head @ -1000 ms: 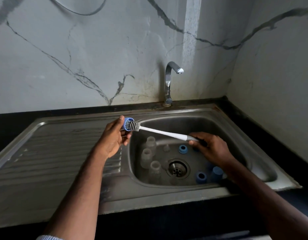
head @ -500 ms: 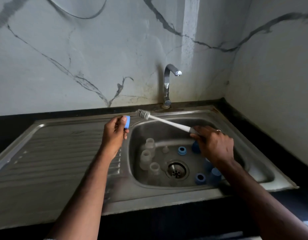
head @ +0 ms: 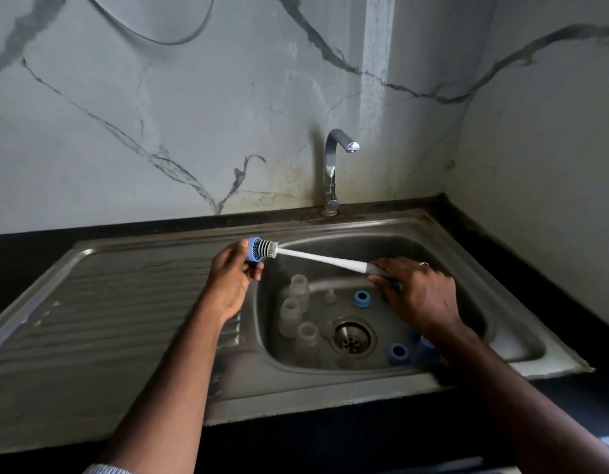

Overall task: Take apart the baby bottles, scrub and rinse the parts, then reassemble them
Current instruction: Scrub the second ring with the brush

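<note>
The left hand [head: 229, 285] pinches a blue bottle collar [head: 253, 249] between thumb and fingers, above the sink's [head: 494, 367] left basin edge; the right hand [head: 421, 295] grips the bottle brush [head: 316, 258] handle, fingers curled around it; the bristle head sits inside the collar; clear bottles [head: 298, 285] and two blue collars [head: 361, 298] lie in the basin below both hands.

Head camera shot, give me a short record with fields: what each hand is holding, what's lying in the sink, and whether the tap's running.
left hand: holds a blue bottle ring above the sink's left edge
right hand: grips the bottle brush by its handle
brush head: pushed into the ring's opening
sink basin: three clear bottles, a small clear teat, loose blue rings, a blue cap partly hidden by the right arm
tap: no water visible
</note>
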`<state>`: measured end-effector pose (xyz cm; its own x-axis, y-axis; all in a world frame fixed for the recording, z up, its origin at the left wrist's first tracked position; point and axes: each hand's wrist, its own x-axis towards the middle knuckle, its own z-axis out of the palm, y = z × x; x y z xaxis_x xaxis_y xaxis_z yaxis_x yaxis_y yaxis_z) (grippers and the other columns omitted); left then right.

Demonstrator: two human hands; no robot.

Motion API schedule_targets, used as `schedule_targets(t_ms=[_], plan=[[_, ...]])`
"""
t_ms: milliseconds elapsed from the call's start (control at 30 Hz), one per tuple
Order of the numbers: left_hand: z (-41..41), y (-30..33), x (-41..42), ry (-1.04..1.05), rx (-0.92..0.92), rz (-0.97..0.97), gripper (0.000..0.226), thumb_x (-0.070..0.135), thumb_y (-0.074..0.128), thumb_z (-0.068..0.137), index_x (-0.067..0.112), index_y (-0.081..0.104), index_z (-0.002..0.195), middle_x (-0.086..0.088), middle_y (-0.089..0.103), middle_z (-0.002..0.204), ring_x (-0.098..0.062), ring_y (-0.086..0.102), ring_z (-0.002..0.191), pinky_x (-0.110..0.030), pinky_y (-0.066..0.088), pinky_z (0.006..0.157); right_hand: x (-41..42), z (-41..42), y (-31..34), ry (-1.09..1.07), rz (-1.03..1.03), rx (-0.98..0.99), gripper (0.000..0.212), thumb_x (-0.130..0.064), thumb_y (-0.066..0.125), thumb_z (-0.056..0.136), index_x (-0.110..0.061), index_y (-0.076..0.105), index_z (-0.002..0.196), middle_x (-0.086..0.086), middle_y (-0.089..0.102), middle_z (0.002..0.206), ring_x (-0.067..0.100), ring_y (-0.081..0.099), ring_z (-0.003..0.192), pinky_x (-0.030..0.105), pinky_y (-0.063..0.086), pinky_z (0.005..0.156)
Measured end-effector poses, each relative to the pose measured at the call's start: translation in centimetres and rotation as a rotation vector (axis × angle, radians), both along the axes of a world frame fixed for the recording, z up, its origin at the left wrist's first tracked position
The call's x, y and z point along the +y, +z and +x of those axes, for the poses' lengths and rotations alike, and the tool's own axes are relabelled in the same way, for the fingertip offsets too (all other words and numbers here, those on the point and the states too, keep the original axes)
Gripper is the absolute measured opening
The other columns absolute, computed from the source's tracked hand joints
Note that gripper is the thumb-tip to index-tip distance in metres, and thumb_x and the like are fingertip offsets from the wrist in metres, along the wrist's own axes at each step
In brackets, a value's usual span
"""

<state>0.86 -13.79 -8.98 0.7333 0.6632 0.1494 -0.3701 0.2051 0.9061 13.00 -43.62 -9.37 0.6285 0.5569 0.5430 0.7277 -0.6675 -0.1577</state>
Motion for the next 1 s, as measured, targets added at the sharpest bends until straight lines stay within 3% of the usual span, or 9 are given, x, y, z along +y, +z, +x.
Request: schedule_targets(t_ms=[100, 267, 333, 400, 533, 633, 767, 933, 1000], plan=[[0.1, -0.3, 0.5, 0.052, -0.049, 0.093, 0.016, 0.003, 0.049, 0.101, 0.008, 0.06, 0.111, -0.002, 0.068, 0.091, -0.01, 0.063, 0.068, -0.018, 0.046, 0.053, 0.1, 0.1, -0.1, -0.014, -0.001, 0.076, 0.042, -0.062, 0.047, 0.094, -0.039, 0.062, 0.126, -0.012, 0.069, 0.112, 0.013, 0.067, 0.09, 0.03, 0.052, 0.067], [0.1, -0.2, 1.1, 0.146, -0.043, 0.114, 0.038, -0.008, 0.055, 0.094, 0.011, 0.055, 0.126, 0.0, 0.066, 0.104, -0.003, 0.062, 0.081, -0.016, 0.049, 0.063, -0.5, 0.7, -0.4, -0.005, 0.096, 0.172, 0.045, -0.07, 0.043, 0.092, -0.04, 0.062, 0.12, -0.012, 0.071, 0.104, 0.01, 0.067, 0.085, 0.034, 0.057, 0.07], [0.1, -0.4, 1.3, 0.172, -0.037, 0.116, 0.037, -0.009, 0.058, 0.091, 0.01, 0.056, 0.123, -0.002, 0.067, 0.101, -0.004, 0.064, 0.081, -0.017, 0.051, 0.063, -0.5, 0.5, -0.4, 0.037, 0.123, 0.191, 0.047, -0.073, 0.038, 0.092, -0.04, 0.061, 0.117, -0.013, 0.069, 0.1, 0.008, 0.065, 0.082, 0.035, 0.057, 0.069], [0.3, -0.6, 0.7, 0.135, -0.023, 0.197, 0.027, -0.009, 0.06, 0.091, 0.008, 0.06, 0.112, -0.005, 0.067, 0.095, -0.006, 0.067, 0.08, -0.021, 0.056, 0.067, 0.0, 0.0, -0.3, 0.058, 0.106, 0.197, 0.042, -0.065, 0.046, 0.095, -0.035, 0.064, 0.119, -0.01, 0.07, 0.102, 0.007, 0.065, 0.082, 0.026, 0.052, 0.068], [0.5, -0.4, -1.2, 0.051, -0.04, 0.187, 0.027, -0.006, 0.058, 0.094, 0.001, 0.057, 0.121, -0.009, 0.068, 0.102, -0.025, 0.072, 0.088, -0.042, 0.062, 0.075, 1.0, -0.2, -0.1, 0.036, 0.086, 0.21, 0.036, -0.059, 0.047, 0.097, -0.034, 0.064, 0.115, -0.011, 0.068, 0.094, 0.0, 0.054, 0.072, 0.014, 0.036, 0.059], [0.6, -0.2, -0.1, 0.13, -0.107, 0.124, 0.033, -0.003, 0.064, 0.092, 0.003, 0.058, 0.124, -0.011, 0.068, 0.105, -0.023, 0.07, 0.088, -0.037, 0.061, 0.081, 0.2, 0.0, -0.1, 0.044, 0.098, 0.237, 0.039, -0.06, 0.047, 0.096, -0.034, 0.065, 0.118, -0.01, 0.069, 0.095, 0.006, 0.059, 0.077, 0.023, 0.042, 0.063], [0.7, -0.8, -0.8, 0.121, -0.042, 0.333, 0.045, 0.023, 0.079, 0.073, 0.013, 0.064, 0.114, -0.003, 0.074, 0.103, -0.021, 0.068, 0.091, -0.035, 0.056, 0.089, 0.9, 0.1, -0.3, 0.031, 0.096, 0.245, 0.04, -0.064, 0.044, 0.095, -0.035, 0.064, 0.114, -0.012, 0.067, 0.09, 0.006, 0.06, 0.075, 0.028, 0.048, 0.064], [1.0, -0.7, -0.2, 0.17, -0.142, 0.207, 0.027, 0.001, 0.072, 0.086, 0.011, 0.066, 0.11, 0.001, 0.075, 0.09, -0.013, 0.067, 0.078, -0.023, 0.057, 0.075, 0.3, 0.3, -0.2, 0.042, 0.116, 0.253, 0.043, -0.065, 0.044, 0.093, -0.035, 0.065, 0.115, -0.011, 0.069, 0.09, 0.006, 0.061, 0.076, 0.022, 0.04, 0.06], [0.6, -1.0, 0.3, 0.153, -0.128, 0.241, 0.027, 0.005, 0.074, 0.085, 0.012, 0.066, 0.109, 0.001, 0.074, 0.09, -0.011, 0.066, 0.077, -0.022, 0.056, 0.069, 0.1, 0.3, -0.3, 0.047, 0.094, 0.258, 0.041, -0.062, 0.048, 0.095, -0.034, 0.066, 0.118, -0.01, 0.07, 0.095, 0.004, 0.058, 0.076, 0.019, 0.04, 0.06]])
